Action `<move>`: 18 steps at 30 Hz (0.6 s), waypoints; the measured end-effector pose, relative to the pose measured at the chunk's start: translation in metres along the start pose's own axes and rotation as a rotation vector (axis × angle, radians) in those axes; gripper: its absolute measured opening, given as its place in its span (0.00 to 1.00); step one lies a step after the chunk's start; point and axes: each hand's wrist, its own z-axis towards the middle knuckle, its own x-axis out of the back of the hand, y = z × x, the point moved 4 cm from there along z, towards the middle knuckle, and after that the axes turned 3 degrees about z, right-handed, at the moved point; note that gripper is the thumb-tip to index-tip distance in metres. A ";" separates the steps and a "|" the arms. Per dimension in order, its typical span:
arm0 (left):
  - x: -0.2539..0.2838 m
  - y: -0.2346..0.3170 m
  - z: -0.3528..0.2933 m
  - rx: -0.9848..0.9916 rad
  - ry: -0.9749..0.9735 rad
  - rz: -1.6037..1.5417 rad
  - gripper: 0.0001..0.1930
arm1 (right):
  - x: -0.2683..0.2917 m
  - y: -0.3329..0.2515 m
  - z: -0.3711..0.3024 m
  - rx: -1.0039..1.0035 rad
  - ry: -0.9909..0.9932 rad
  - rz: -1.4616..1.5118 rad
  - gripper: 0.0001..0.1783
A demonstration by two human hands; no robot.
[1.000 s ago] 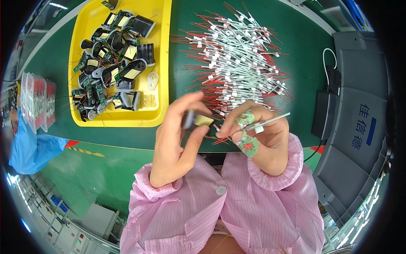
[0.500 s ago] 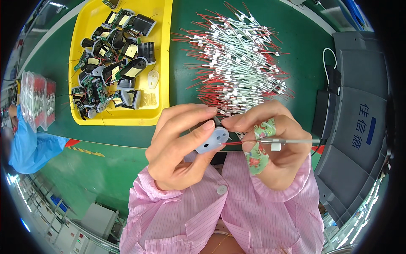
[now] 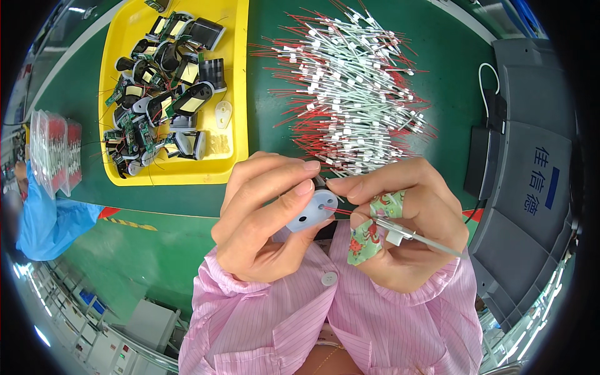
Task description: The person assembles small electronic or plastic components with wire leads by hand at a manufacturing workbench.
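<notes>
My left hand (image 3: 265, 219) pinches a small housing by its pale blue-white end cap (image 3: 310, 211), which has several round holes; its dark body is mostly hidden behind my fingers. In my right hand (image 3: 406, 219) is a white-sleeved cable (image 3: 406, 232) with a small white connector and thin red wires. The tips of the red wires (image 3: 337, 210) reach a hole in the cap; how deep they go I cannot tell. Patterned green bandages wrap my right thumb and a finger. Just beyond my hands lies a large heap of similar cables (image 3: 350, 94).
A yellow tray (image 3: 234, 144) at the left holds black housings, green circuit boards and a loose pale cap (image 3: 223, 114). Clear boxes (image 3: 53, 150) of red-wired cables stand at the far left, near a person's blue sleeve (image 3: 53, 219). A grey plastic bin (image 3: 531, 187) is at the right.
The red wires have moved from the cap's lower edge up to a hole in its face. My right hand has turned, so the cable now slopes down to the right.
</notes>
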 end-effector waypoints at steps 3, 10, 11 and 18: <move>0.000 0.001 0.001 -0.025 0.005 0.033 0.28 | -0.002 -0.005 0.001 -0.022 0.006 -0.057 0.10; -0.001 0.006 0.000 -0.046 0.018 0.149 0.28 | -0.004 -0.010 0.003 -0.157 -0.014 -0.140 0.15; -0.001 0.006 0.000 -0.043 0.020 0.175 0.27 | -0.003 -0.011 0.003 -0.159 -0.011 -0.141 0.15; 0.000 0.007 -0.002 -0.035 0.002 0.240 0.26 | -0.001 -0.013 0.006 -0.140 -0.076 -0.182 0.17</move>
